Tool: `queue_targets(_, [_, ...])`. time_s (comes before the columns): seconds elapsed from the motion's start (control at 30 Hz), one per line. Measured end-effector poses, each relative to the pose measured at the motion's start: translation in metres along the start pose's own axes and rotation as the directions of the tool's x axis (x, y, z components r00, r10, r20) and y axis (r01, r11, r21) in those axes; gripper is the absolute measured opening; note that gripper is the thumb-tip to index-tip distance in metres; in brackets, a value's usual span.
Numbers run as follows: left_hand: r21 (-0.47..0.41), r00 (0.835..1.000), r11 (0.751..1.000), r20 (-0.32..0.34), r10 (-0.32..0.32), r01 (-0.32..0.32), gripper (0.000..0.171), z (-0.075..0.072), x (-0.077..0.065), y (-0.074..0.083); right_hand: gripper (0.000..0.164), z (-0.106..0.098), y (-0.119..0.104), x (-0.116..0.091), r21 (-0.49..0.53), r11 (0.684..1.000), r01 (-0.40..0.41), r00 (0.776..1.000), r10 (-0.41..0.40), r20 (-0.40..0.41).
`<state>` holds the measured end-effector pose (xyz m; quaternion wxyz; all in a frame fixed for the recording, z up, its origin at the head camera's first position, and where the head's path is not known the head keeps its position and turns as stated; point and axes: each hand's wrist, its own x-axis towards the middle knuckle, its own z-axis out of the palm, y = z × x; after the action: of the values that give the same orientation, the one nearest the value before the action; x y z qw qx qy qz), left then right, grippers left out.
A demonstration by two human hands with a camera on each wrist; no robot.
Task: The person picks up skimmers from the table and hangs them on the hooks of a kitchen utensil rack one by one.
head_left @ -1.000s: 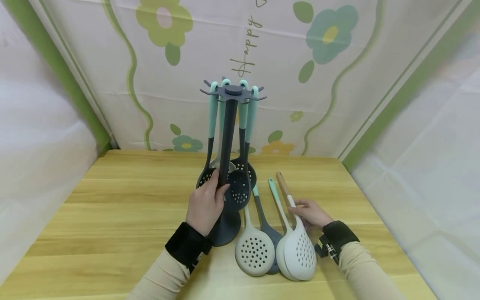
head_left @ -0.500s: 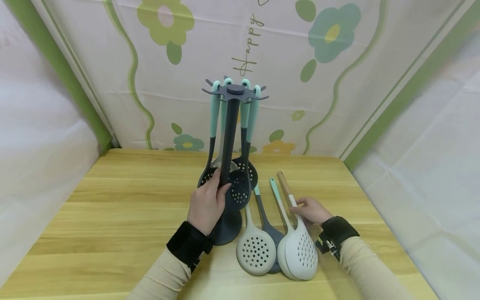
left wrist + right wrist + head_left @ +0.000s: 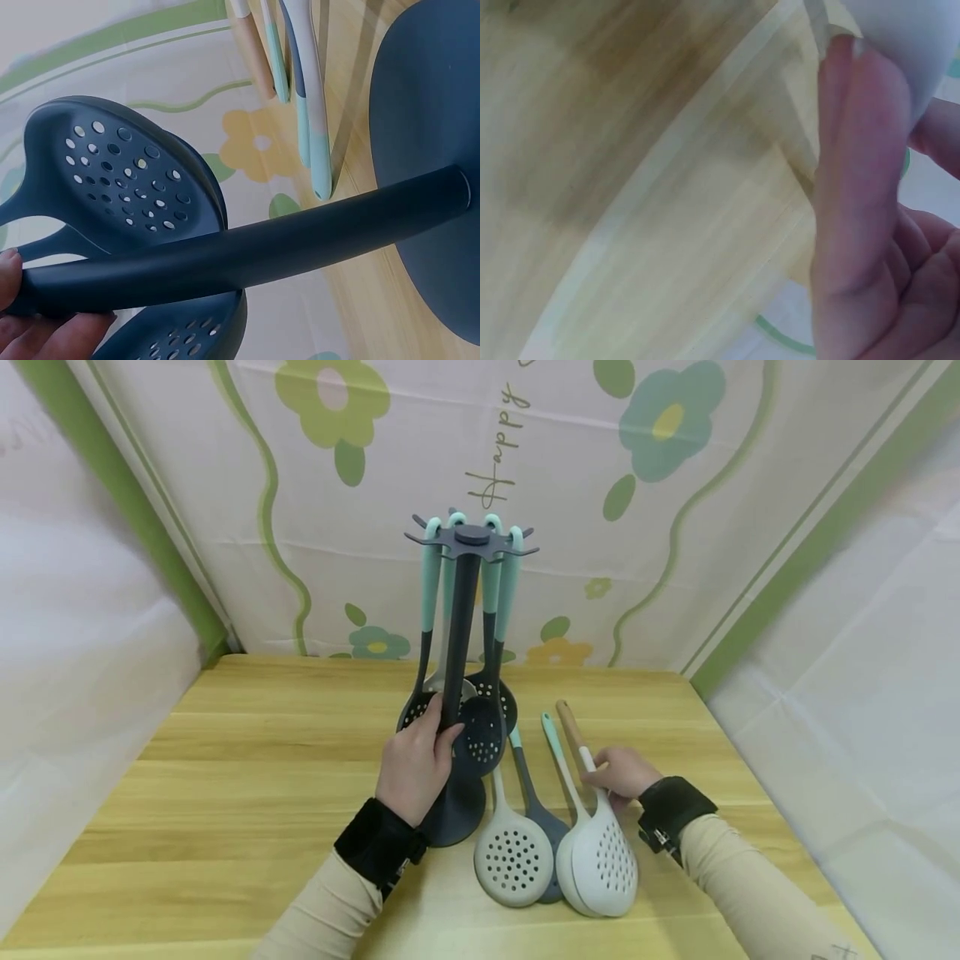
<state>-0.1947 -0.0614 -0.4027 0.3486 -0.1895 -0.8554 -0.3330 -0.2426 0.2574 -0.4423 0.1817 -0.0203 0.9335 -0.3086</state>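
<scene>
My left hand [image 3: 411, 768] grips the dark pole [image 3: 461, 618] of an upright utensil stand, low down near its round base [image 3: 435, 150]. Several turquoise-handled utensils hang from the stand's hooked top, among them a dark skimmer [image 3: 127, 180]. On the right, my right hand [image 3: 626, 774] holds a white skimmer [image 3: 609, 868] at its neck, below the wooden handle end. That skimmer's head overlaps another pale utensil [image 3: 566, 860] with a turquoise handle end. In the right wrist view, the fingers [image 3: 859, 172] touch the white skimmer, only partly visible there.
A beige skimmer [image 3: 514, 860] lies just right of the stand's base, overlapping a dark utensil [image 3: 549, 827] with a turquoise handle end. The wooden table [image 3: 247, 777] ends at a flower-printed cloth [image 3: 360, 543] behind, with pale cloth walls at both sides.
My left hand keeps its hold on the pole and the right hand keeps its hold on the white skimmer. The right wrist has turned slightly, and the head view has shifted a little.
</scene>
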Motion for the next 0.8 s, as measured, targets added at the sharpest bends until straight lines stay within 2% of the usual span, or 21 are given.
queue_targets(0.27, [0.001, 1.000, 1.000, 0.006, -0.008, 0.008, 0.031, -0.0013, 0.0017, 0.0013, 0.025, -0.0049, -0.0058, 0.0016, -0.069, 0.998, 0.000, 1.000, 0.001, 0.013])
queue_targets(0.8, [0.010, 1.000, 1.000, -0.009, 0.010, -0.010, 0.032, 0.0012, -0.0003, -0.0007, 0.023, -0.0060, -0.0025, 0.0017, -0.067, 0.998, 0.019, 1.000, -0.018, 0.020])
